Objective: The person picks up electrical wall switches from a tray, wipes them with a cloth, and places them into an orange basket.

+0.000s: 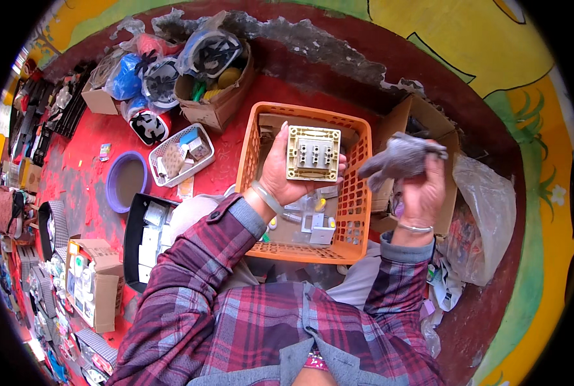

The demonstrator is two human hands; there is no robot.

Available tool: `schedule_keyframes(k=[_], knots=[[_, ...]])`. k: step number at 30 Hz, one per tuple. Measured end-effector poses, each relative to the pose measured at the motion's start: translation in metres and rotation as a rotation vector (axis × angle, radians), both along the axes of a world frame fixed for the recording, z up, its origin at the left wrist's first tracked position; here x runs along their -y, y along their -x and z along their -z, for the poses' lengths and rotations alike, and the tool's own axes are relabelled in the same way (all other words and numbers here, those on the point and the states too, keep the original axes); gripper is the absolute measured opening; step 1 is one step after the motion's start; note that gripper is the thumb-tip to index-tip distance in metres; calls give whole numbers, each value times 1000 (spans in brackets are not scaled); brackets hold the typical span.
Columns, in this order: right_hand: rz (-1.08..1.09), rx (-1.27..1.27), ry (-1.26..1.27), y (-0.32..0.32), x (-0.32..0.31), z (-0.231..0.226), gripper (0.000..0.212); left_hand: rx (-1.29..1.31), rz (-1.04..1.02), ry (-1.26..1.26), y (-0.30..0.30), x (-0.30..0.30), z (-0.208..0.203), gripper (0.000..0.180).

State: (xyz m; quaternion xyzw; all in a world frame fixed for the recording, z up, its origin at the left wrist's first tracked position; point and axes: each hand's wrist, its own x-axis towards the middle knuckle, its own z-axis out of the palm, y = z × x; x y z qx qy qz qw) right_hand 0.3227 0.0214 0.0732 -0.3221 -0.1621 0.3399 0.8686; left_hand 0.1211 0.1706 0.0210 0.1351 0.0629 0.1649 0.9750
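My left hand (275, 168) grips a square cream wall switch (314, 168) by its edges, its back with rows of terminals turned up. The switch is above an orange plastic basket (253, 125), in which small white items (322, 235) and bits of plastic lie. To the right of the basket, my right hand (422, 201) is closed on a crumpled grey cloth (400, 159). The cloth and the switch are apart. Some fingers of each hand are hidden behind what it holds.
A cardboard box (451, 145) stands right of the basket, beside a clear plastic bag (489, 219). On the left are a purple basin (142, 157), a white basket (187, 174) and a black tray (131, 241). Bagged helmets (161, 83) and a filled box (219, 116) stand near the wall.
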Motion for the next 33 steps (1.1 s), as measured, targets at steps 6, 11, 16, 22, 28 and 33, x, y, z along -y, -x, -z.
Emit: schedule_keyframes(k=[6, 11, 16, 22, 28, 33], knots=[[24, -12, 328, -39, 5, 71, 33, 11, -15, -8, -1, 2, -11, 86], [-72, 116, 232, -8, 1, 32, 32, -7, -10, -67, -1, 1, -15, 82], [-240, -22, -97, -2, 3, 21, 57, -26, 6, -365, 3, 0, -5, 83], [-171, -122, 23, 14, -9, 26, 63, -368, -485, -1384, 1, 3, -6, 92], [-523, -21, -35, 24, -11, 30, 52, -569, -880, -1967, 1, 3, -13, 103], [-570, 85, 240, 44, -20, 37, 53, -459, -800, -2115, 1, 8, -17, 102]])
